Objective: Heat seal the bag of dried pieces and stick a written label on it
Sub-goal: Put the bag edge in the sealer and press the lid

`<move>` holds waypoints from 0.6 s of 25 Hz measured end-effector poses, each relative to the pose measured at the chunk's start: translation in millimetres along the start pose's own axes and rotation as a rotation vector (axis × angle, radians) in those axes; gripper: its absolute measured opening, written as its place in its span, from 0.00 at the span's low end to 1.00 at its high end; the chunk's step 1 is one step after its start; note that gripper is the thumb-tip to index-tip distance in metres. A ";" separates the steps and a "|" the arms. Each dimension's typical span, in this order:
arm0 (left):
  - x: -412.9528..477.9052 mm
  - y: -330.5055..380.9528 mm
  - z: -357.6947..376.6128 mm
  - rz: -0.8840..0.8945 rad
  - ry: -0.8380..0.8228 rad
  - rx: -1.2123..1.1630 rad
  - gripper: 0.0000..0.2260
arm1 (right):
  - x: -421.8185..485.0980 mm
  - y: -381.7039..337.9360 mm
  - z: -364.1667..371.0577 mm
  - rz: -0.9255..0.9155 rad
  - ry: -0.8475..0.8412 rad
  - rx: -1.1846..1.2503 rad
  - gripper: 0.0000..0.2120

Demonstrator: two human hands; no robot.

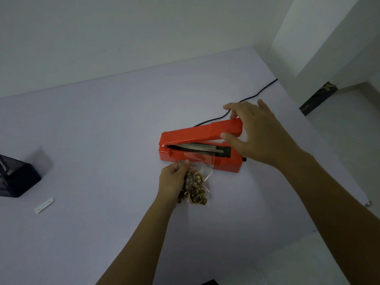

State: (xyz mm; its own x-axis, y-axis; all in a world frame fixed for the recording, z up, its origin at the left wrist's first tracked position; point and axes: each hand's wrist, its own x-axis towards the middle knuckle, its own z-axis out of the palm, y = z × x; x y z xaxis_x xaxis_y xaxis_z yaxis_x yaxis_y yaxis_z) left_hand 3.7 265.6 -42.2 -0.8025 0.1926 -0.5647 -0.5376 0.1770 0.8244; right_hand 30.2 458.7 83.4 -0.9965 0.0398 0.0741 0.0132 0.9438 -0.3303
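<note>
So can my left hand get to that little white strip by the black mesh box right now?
Probably not yet: the left hand is pinching the bag at the sealer. The table between it and the white strip looks bare.

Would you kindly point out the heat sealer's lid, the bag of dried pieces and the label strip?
Heat sealer lid (202, 132), head view, top face mid-length.
Bag of dried pieces (195, 187), head view, filled lower part.
Label strip (44, 205), head view, its middle.

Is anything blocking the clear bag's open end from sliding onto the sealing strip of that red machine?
Nothing visible blocks it. The right hand holds the red heat sealer's lid raised, leaving the sealing strip exposed. The left hand pinches the clear plastic bag of dried pieces, whose top edge lies over the sealer's front.
</note>
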 end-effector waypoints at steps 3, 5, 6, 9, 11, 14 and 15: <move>0.4 1.1 -1.8 -0.010 0.003 -0.010 0.13 | 10.1 -13.6 -15.0 -0.051 0.001 -0.007 0.25; 1.0 1.7 -2.6 -0.014 0.009 0.002 0.12 | 21.1 -28.6 -22.3 -0.091 0.037 0.007 0.25; 0.8 2.4 -2.7 -0.016 0.014 0.011 0.12 | 28.7 -38.5 -26.1 -0.109 0.054 0.016 0.26; -0.3 3.3 -2.7 -0.021 0.029 0.029 0.12 | 57.8 -70.8 -31.9 -0.170 0.085 0.029 0.28; -0.4 3.6 -3.2 -0.023 0.032 0.033 0.12 | 76.9 -91.1 -29.2 -0.227 0.099 0.005 0.29; 0.2 3.8 -3.8 -0.018 0.032 0.045 0.12 | 94.2 -114.2 -25.3 -0.296 0.071 0.000 0.32; 0.3 4.2 -4.0 -0.016 0.035 0.054 0.13 | 96.1 -115.3 -25.4 -0.294 0.055 0.066 0.34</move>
State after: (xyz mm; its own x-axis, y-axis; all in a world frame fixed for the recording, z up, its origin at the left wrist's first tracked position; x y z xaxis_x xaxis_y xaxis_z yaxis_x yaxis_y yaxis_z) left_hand 0.2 262.6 -38.8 -0.8030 0.1559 -0.5753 -0.5364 0.2316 0.8115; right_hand -64.9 362.0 152.5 -0.9507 -0.2127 0.2256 -0.2824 0.8943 -0.3471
